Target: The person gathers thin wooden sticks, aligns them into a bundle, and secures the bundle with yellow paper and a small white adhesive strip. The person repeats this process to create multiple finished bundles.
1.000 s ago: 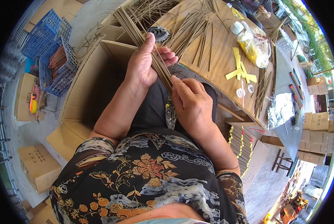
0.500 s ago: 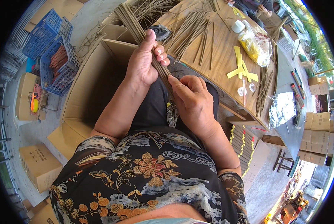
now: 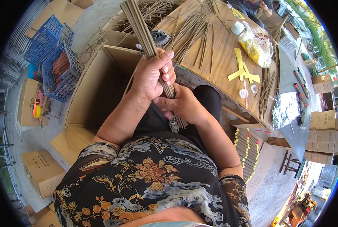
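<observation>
Stick bundle [image 3: 148,41] clasped firmly by left hand [image 3: 152,73]; right hand [image 3: 182,106] just below, gripping too. Advisable: square ends evenly.

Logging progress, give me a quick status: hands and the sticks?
Left hand and right hand both clamped on stick bundle. Bundle upright over open cardboard box. Nothing in the way.

Head view, looking down. The left hand [image 3: 150,75] is closed around a long bundle of thin brown sticks [image 3: 146,36], held slanted over the lap; the right hand [image 3: 182,106] grips the same bundle just below, touching the left. An open cardboard box [image 3: 97,94] stands at the person's left. On the wooden tabletop [image 3: 222,56] lie loose sticks [image 3: 193,32], yellow paper strips [image 3: 242,70] and a clear plastic bag [image 3: 256,44] (contents yellow). Blue crates [image 3: 51,56] stand farther left.
</observation>
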Tool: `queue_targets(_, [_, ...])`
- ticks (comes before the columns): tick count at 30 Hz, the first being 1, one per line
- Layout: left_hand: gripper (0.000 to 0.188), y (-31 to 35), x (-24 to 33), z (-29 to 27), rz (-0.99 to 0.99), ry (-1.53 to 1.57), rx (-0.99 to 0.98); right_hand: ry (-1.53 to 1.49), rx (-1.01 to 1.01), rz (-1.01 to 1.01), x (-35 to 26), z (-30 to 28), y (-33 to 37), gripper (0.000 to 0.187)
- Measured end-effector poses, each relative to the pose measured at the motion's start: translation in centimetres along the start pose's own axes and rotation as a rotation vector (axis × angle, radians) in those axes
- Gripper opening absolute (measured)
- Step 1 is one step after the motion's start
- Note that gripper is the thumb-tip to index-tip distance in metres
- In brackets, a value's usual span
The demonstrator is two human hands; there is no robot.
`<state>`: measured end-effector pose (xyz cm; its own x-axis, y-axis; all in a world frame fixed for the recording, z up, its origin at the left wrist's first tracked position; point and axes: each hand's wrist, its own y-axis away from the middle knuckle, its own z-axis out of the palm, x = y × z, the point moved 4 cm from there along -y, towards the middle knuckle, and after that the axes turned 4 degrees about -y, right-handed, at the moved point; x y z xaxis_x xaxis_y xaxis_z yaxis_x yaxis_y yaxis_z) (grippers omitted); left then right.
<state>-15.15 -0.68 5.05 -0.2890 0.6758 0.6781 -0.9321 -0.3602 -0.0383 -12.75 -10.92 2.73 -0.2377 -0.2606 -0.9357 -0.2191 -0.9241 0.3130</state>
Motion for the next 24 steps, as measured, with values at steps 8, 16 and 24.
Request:
queue_targets(8, [0.014,-1.0,1.5,-0.6,0.248,-0.265,0.195,0.682,0.466,-0.244,0.4,-1.0,0.6,0.028])
queue_targets(16, [0.024,-2.6,2.6,-1.4,0.074,0.015,0.010,0.103,0.110,0.024,0.7,-0.6,1.4,0.025])
queue_targets(24, [0.026,-4.3,3.3,3.5,0.261,-0.182,-0.022,0.492,0.429,-0.361,0.6,-3.8,1.5,0.030])
